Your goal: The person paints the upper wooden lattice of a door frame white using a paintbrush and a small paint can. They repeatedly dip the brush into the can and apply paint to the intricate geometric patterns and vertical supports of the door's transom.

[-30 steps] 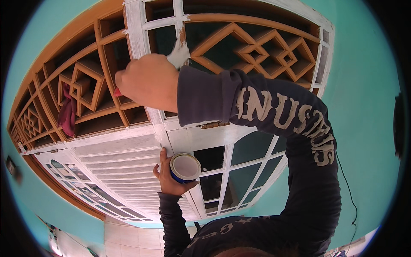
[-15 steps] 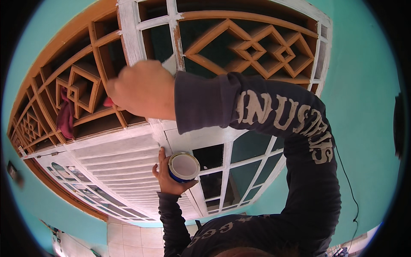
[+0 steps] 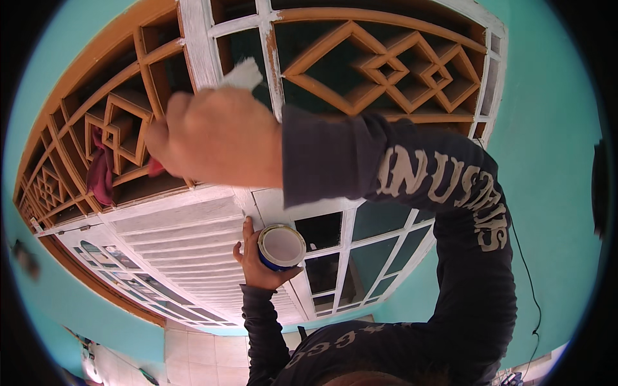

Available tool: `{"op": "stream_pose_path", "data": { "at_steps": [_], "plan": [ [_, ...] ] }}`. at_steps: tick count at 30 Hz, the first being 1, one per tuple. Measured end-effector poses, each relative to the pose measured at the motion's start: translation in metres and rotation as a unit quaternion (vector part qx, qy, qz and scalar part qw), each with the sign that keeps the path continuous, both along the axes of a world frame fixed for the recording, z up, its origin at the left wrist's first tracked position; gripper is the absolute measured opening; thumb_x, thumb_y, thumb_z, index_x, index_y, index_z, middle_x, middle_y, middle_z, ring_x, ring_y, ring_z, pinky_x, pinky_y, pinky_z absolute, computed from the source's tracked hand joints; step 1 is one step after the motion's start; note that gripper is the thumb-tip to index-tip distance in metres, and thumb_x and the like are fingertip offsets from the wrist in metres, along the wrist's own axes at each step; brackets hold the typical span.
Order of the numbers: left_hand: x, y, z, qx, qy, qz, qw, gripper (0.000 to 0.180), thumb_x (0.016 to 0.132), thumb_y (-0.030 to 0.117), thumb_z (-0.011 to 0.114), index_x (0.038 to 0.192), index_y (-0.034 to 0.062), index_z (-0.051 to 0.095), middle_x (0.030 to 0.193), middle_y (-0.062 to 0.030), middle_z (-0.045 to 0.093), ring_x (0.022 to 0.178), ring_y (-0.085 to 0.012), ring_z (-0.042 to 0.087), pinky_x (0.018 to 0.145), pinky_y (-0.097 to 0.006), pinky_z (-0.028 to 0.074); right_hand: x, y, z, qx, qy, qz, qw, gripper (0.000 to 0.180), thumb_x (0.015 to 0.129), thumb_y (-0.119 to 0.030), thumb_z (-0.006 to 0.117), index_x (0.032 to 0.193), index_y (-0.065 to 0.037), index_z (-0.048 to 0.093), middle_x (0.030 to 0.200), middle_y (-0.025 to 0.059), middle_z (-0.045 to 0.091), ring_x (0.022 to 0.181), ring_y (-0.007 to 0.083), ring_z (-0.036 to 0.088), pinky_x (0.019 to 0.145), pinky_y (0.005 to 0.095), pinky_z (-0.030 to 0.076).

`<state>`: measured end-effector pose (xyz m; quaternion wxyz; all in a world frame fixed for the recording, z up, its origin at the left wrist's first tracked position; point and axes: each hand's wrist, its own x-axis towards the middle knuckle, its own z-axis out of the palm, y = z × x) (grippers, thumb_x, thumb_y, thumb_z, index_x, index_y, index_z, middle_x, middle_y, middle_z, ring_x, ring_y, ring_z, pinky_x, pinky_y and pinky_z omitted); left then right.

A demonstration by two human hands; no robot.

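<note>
The brush (image 3: 244, 74) is at 11 o'clock in the view, its long axis running aslant: the bristles point towards half past one, and a red handle end (image 3: 155, 167) pokes out of the fist towards half past seven. The right hand (image 3: 222, 136), at 10 o'clock, is closed around the handle; whether the bristles touch the frame, I cannot tell.

At 7 o'clock the left hand (image 3: 259, 271) is clamped around the side of the paint can (image 3: 283, 264), whose open mouth faces the camera.

Behind the hands stands a wooden front. A white slatted panel (image 3: 183, 248) lies at 8 o'clock, dark window panes (image 3: 370, 260) at 5 o'clock, and brown diamond lattice (image 3: 315, 92) at 1 o'clock, next to white bars with brown patches showing. A dark red cloth (image 3: 100, 177) hangs on the lattice at 9 o'clock. Teal wall (image 3: 547, 148) fills 3 o'clock, a black cord (image 3: 529, 289) runs down it near 4, and pale floor tiles (image 3: 206, 354) show at 7.

The bristles are white and ragged-edged. The can is round and blue, with a pale rim and whitish paint inside.
</note>
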<state>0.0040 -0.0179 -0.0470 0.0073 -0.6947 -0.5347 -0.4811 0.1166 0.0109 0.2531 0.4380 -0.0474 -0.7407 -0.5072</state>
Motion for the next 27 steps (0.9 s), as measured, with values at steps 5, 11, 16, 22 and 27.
{"op": "stream_pose_path", "data": {
  "at_steps": [5,11,16,22,27],
  "plan": [
    [0.003,-0.002,0.008,-0.024,0.016,0.010,1.000,0.115,0.036,0.038,0.100,0.136,0.0079,0.052,0.157,-0.0285,0.039,0.151,-0.0358,0.036,0.111,-0.061,0.024,0.002,0.028,-0.036,-0.091,-0.067,-0.036,0.993,0.020,0.083,-0.023,0.070,0.082,-0.003,0.065,0.064,0.0083,0.062,0.056,0.0194,0.067,0.041,0.0339,0.049],
    [0.000,-0.002,0.006,-0.009,0.016,0.019,1.000,0.113,0.037,0.038,0.100,0.135,0.0081,0.052,0.158,-0.0270,0.038,0.148,-0.0350,0.040,0.110,-0.062,0.025,0.000,-0.001,-0.012,-0.038,-0.024,0.000,0.999,0.020,0.082,-0.025,0.071,0.081,-0.006,0.064,0.064,0.0085,0.062,0.053,0.0197,0.067,0.040,0.0323,0.049],
    [0.002,0.000,0.003,0.000,0.002,0.007,1.000,0.114,0.037,0.038,0.100,0.135,0.0088,0.051,0.160,-0.0271,0.037,0.148,-0.0352,0.041,0.112,-0.062,0.024,0.004,0.023,-0.020,-0.116,-0.066,-0.034,0.990,0.020,0.085,-0.025,0.070,0.082,-0.006,0.064,0.064,0.0075,0.063,0.055,0.0213,0.069,0.041,0.0323,0.049],
    [0.001,0.000,0.006,-0.004,-0.003,-0.005,1.000,0.112,0.039,0.043,0.099,0.136,0.0099,0.053,0.162,-0.0266,0.034,0.152,-0.0352,0.035,0.109,-0.065,0.021,0.006,-0.004,-0.014,-0.108,-0.018,0.011,0.994,0.018,0.086,-0.023,0.068,0.084,-0.005,0.064,0.063,0.0087,0.063,0.053,0.0218,0.069,0.042,0.0339,0.051],
    [0.001,0.000,0.005,-0.008,0.004,-0.005,1.000,0.111,0.040,0.042,0.099,0.136,0.0106,0.053,0.162,-0.0268,0.034,0.151,-0.0355,0.035,0.110,-0.065,0.021,0.006,0.016,-0.033,-0.164,-0.055,-0.030,0.985,0.014,0.086,-0.019,0.067,0.084,-0.005,0.064,0.064,0.0098,0.064,0.054,0.0217,0.068,0.044,0.0334,0.052]
  ]
}}
